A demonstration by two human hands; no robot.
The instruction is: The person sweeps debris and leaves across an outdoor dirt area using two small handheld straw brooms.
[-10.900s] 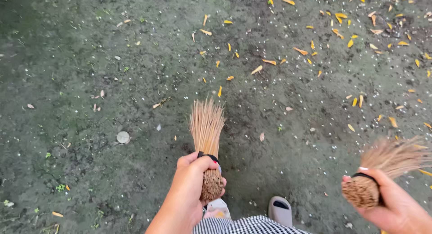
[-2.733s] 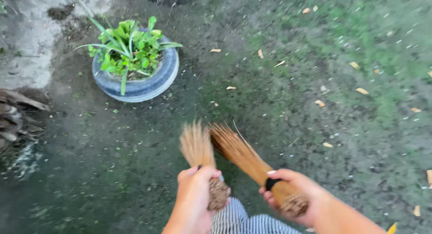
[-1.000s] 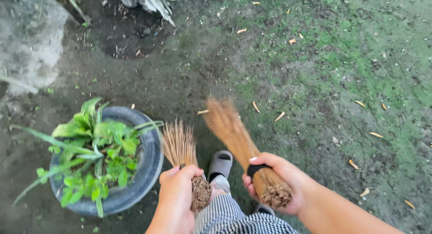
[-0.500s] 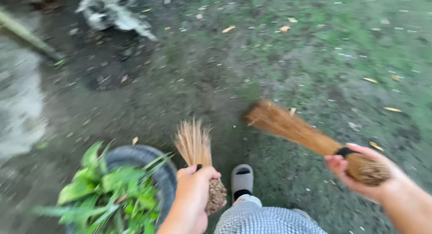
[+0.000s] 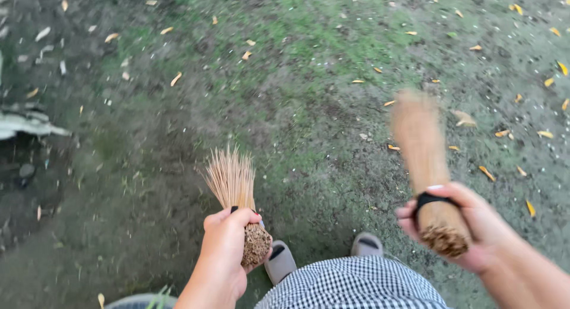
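Two stick brooms gripped: left hand [image 5: 222, 249] fingers closed round upright broom [image 5: 233, 184]; right hand [image 5: 469, 226] closed round blurred broom [image 5: 421, 149]. Mid-sweep over leaf-strewn ground [image 5: 297, 95].

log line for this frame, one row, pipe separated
left hand: grips stick broom, bristles forward | right hand: grips second stick broom, blurred | ground: dirt, moss, yellow leaves | grey sandals visible

You have open ground [image 5: 309, 107] ahead of both brooms, far and to the right, with only flat leaves [image 5: 487, 172] lying on it. At far left, pale debris [image 5: 24, 125] lies in the way; a pot rim [image 5: 133, 301] sits near left, beside your left hand [image 5: 225, 255].
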